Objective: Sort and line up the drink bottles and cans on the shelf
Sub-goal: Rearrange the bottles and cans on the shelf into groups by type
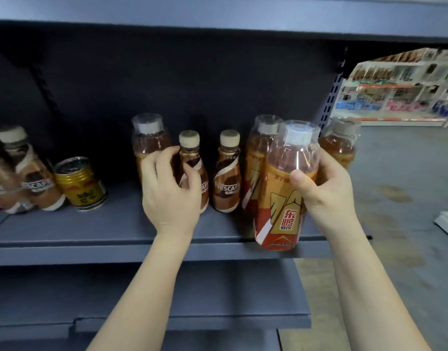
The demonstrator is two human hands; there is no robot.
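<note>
Right hand: gripping an upright energy bottle, hanging over the shelf edge.
Left hand: curling round a coffee bottle, seemingly gripping.
Gap: lying left of that coffee bottle.

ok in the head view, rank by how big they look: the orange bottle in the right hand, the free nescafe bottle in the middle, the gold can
1. orange bottle, though it is nearest the camera, which inflates it
2. Nescafe bottle
3. gold can, shortest, though wider than the Nescafe bottle
</note>
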